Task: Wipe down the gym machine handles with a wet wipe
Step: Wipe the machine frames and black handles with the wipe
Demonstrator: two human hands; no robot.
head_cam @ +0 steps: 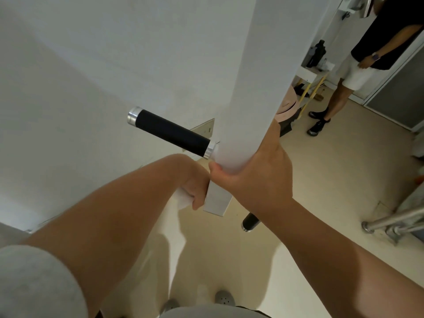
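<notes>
A white square machine post [252, 88] runs down the middle of the view. A black foam handle [172, 133] with silver end caps sticks out from it to the left. A second black handle [250, 222] shows only its tip below my right forearm. My right hand [254, 173] wraps around the post just under the left handle. My left hand [197, 187] sits low against the post's bottom end, fingers closed on a white wet wipe [182, 199].
A white wall [91, 76] stands close on the left. A person in a black top and white shorts [358, 72] stands at the back right beside a small table with bottles [317, 53]. Steel tubing [394, 222] lies on the floor at right.
</notes>
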